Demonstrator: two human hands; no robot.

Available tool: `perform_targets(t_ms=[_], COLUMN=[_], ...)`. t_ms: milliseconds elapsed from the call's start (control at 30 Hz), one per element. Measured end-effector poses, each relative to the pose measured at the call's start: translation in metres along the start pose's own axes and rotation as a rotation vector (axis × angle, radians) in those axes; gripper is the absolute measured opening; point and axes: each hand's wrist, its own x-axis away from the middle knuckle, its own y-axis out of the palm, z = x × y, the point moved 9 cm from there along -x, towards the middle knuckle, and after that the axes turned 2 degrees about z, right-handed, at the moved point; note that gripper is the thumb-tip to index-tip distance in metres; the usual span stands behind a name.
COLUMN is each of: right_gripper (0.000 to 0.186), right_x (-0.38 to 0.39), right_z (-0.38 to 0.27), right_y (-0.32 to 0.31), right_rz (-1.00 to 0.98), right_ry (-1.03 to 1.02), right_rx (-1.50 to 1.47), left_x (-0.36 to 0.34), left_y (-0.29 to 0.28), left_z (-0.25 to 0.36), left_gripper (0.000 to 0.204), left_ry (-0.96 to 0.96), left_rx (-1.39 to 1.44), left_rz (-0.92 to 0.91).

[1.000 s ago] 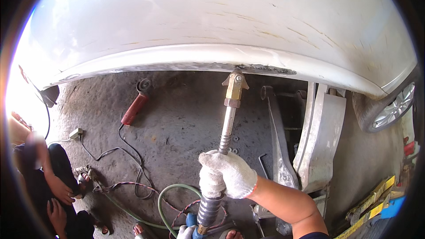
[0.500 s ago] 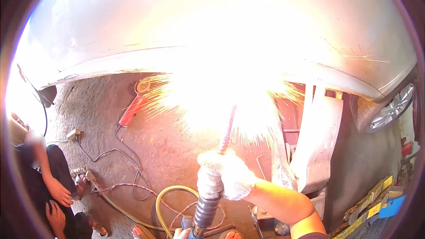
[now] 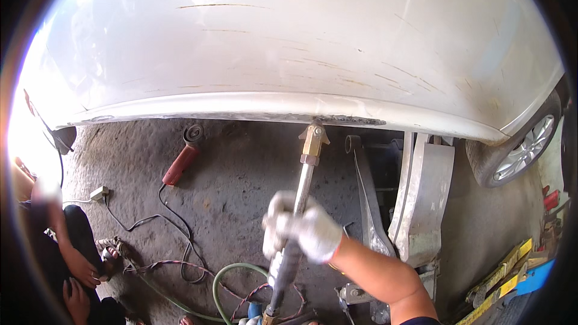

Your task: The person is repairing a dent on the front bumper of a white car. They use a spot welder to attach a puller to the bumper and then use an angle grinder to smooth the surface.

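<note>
A slide-hammer dent puller (image 3: 304, 183) runs from the lower edge up to the car's side sill (image 3: 241, 108). Its brass-coloured head (image 3: 313, 143) meets the sill's dark, scraped lower edge. My right hand (image 3: 304, 229), in a white knitted glove, is closed round the puller at the top of its dark sliding weight (image 3: 286, 274), slightly blurred. Down at the picture's edge, a small part of my left hand (image 3: 248, 321) shows at the puller's rear end, by a blue part (image 3: 255, 309); most of that hand is cut off.
A red angle grinder (image 3: 180, 165) lies on the floor at left, its cord leading to a socket block (image 3: 99, 193). A green hose (image 3: 220, 283) and twisted cable curl near me. A metal stand (image 3: 424, 198) is under the sill. Another person (image 3: 78, 265) sits at left; a wheel (image 3: 524, 150) is at right.
The bright flash and flying sparks at the sill are gone, and the puller's head is visible. My right hand remains on the puller, with the sliding weight now blurred.
</note>
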Motion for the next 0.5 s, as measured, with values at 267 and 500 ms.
perform_targets(t_ms=[267, 500], right_gripper=[0.013, 0.015], right_x=[0.046, 0.037], right_z=[0.078, 0.039], right_y=[0.012, -0.008], right_rz=[0.053, 0.179], right_ry=[0.167, -0.027], right_rx=[-0.053, 0.148], left_x=[0.017, -0.017], left_y=[0.004, -0.011], left_z=[0.015, 0.001], left_gripper=[0.029, 0.025], left_ry=[0.201, 0.163], left_rx=[-0.106, 0.029], left_rz=[0.065, 0.119])
